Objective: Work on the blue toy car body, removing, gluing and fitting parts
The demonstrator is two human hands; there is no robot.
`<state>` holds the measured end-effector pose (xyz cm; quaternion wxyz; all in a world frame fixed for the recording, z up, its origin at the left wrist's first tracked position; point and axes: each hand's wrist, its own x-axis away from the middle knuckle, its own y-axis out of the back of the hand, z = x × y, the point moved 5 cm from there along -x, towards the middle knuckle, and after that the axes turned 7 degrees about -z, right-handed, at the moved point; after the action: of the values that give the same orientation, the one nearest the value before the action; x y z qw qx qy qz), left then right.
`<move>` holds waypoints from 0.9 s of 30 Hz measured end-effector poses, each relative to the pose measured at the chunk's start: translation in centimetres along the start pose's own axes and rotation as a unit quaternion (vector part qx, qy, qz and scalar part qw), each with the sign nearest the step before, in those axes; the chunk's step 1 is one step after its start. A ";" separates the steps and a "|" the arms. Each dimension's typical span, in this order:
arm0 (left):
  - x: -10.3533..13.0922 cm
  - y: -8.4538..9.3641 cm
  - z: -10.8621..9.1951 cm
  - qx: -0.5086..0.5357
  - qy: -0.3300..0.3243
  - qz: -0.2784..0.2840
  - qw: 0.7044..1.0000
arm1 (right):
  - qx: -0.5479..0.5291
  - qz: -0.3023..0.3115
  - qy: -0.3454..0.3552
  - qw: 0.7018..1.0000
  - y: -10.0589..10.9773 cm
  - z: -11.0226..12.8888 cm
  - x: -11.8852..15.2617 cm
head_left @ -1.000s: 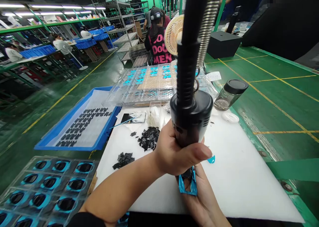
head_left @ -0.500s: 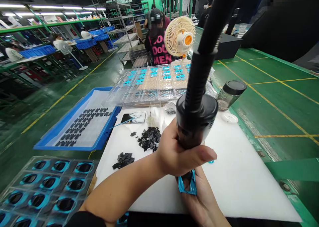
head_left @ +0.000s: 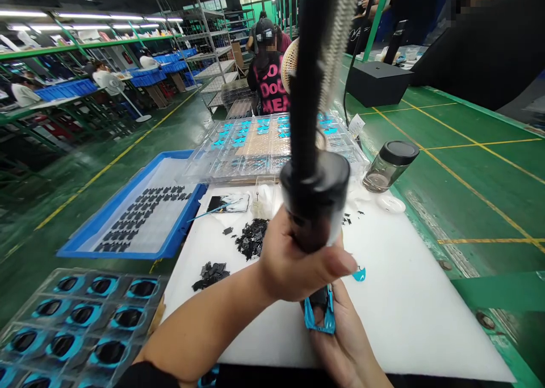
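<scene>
My left hand (head_left: 293,257) is wrapped round a black hot-air gun (head_left: 317,184), thumb pointing right. The gun stands upright, its thick ribbed hose rising past the top of the view. Below it, my right hand (head_left: 347,325) lies palm up and grips a glossy blue plastic frame part (head_left: 320,319) with a dark middle. The gun's lower end is hidden behind my left hand. Just right of my hands, another blue piece (head_left: 360,274) rests on the white work mat (head_left: 417,303).
Two heaps of small black pieces (head_left: 251,237) lie left of my hands. A blue tray (head_left: 128,206) holds rows of black parts; a clear tray (head_left: 80,314) holds blue-rimmed parts. Stacked clear trays (head_left: 255,169), a tilted jar (head_left: 389,164) and a person (head_left: 267,70) are beyond.
The hot-air gun and my left hand have shifted left, with the hose tilting more upright. More of the blue piece on the mat shows. My right hand has barely moved.
</scene>
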<state>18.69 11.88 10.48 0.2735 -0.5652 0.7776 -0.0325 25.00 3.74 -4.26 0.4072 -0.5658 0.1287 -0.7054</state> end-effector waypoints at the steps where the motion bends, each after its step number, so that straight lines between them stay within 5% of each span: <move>1: -0.3 0.4 -0.6 -0.002 -0.019 -0.013 1.000 | 0.027 0.002 0.008 1.000 0.2 0.2 0.1; 3: -1.0 1.3 -1.4 -0.013 -0.051 -0.034 0.998 | 0.138 0.016 0.045 0.989 0.5 1.1 0.3; 5: -1.6 2.1 -1.2 -0.022 -0.054 -0.041 0.997 | 0.326 0.051 0.144 0.933 0.6 2.4 0.5; 6: -1.7 2.5 -0.6 -0.027 -0.045 -0.042 0.998 | 0.430 0.081 0.215 0.873 0.3 3.0 0.7; 9: -1.5 3.5 2.2 -0.052 -0.008 -0.039 0.998 | 0.651 0.178 0.420 0.607 -0.9 3.0 1.4; 10: -1.3 3.8 3.3 -0.063 -0.003 -0.039 0.997 | 0.678 0.201 0.457 0.539 -1.0 2.6 1.5; 12: -0.8 4.3 5.1 -0.085 -0.002 -0.047 0.995 | 0.701 0.225 0.487 0.470 -1.1 1.5 1.3; 19: 0.0 5.3 7.2 -0.091 -0.032 -0.075 0.993 | 0.701 0.233 0.518 0.432 -1.2 1.1 1.3; 27: 0.5 2.7 3.3 0.012 -0.060 -0.056 0.997 | 0.667 0.106 0.582 0.453 -2.4 6.1 0.2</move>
<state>17.74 13.21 6.52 0.3243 -0.6054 0.7264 -0.0233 29.46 6.79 -0.63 0.5617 0.4397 -0.1148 -0.6913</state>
